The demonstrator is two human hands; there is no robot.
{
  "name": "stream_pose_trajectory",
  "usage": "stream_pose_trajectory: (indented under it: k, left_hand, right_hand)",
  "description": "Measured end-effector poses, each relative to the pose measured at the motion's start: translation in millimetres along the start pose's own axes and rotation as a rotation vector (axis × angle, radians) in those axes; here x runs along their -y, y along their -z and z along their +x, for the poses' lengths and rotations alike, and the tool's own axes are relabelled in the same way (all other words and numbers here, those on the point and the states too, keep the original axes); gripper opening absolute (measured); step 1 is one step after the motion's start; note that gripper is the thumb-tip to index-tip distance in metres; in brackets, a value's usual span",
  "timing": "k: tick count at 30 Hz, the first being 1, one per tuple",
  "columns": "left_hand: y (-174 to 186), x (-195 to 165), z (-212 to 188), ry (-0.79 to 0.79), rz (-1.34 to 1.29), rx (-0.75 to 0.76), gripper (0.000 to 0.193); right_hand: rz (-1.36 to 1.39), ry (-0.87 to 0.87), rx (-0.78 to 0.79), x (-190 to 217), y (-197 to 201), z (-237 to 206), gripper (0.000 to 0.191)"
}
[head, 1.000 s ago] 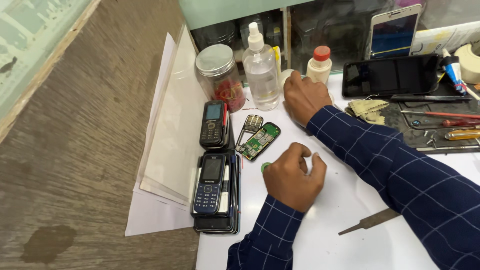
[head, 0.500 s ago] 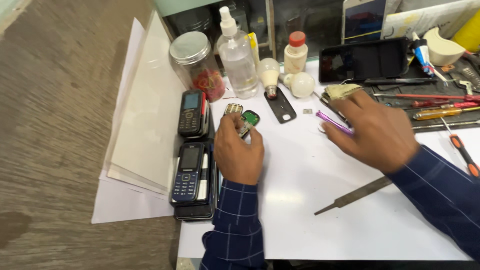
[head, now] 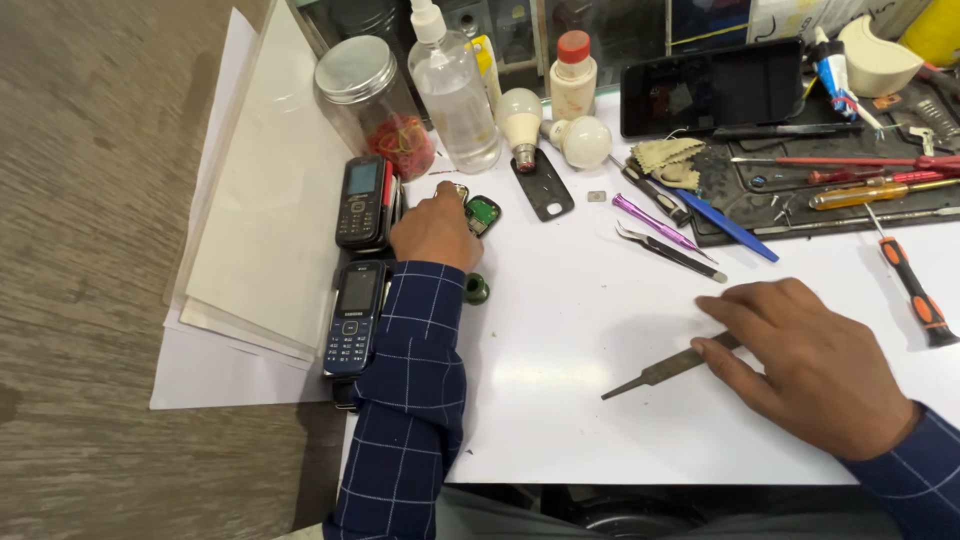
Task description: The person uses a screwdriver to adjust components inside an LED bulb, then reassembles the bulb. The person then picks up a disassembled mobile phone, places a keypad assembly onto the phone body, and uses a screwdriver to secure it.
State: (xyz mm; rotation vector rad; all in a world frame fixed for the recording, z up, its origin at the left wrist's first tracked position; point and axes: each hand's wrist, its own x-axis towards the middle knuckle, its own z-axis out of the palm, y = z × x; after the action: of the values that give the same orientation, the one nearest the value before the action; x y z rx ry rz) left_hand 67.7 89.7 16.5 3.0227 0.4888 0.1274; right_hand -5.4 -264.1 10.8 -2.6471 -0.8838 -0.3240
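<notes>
Your sleeves (head: 405, 400) are navy with a thin white check. Your bench (head: 560, 420) is white. By its left edge lie a black phone (head: 362, 202) with a red side and a dark blue phone (head: 354, 316) with pale keys. Near them you have a green board (head: 484, 213) and a small green ring (head: 476, 289). Your file (head: 660, 370) is dull grey. Toward the back edge, your jar (head: 372, 105) has a silver lid and red bands inside, and a cream bottle (head: 572, 75) has a red cap. Your tweezers (head: 655, 222) are purple, and by the right edge your screwdriver (head: 912, 290) is orange and black.
</notes>
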Motion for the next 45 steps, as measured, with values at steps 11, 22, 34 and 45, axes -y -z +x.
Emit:
stream_pose_trajectory:
  k: [11, 22, 34, 45]
  left_hand:
    - [15, 1, -1, -0.032, -0.040, 0.026, 0.056]
    - [53, -40, -70, -0.330, -0.221, -0.074, 0.070]
    - [9, -110, -141, -0.653, -0.306, 0.116, 0.063]
    - [26, -64, -128, -0.649, -0.451, 0.211, 0.077]
  right_hand:
    - [0.114, 0.211, 0.187, -9, -2, 10, 0.034]
    - [-0.184, 0.039, 0.037, -71, 3, 9, 0.020]
    - [-0.030, 0.153, -0.100, -49, -15, 52, 0.031]
    - [0.384, 0.166, -0.112, -46, -13, 45, 0.031]
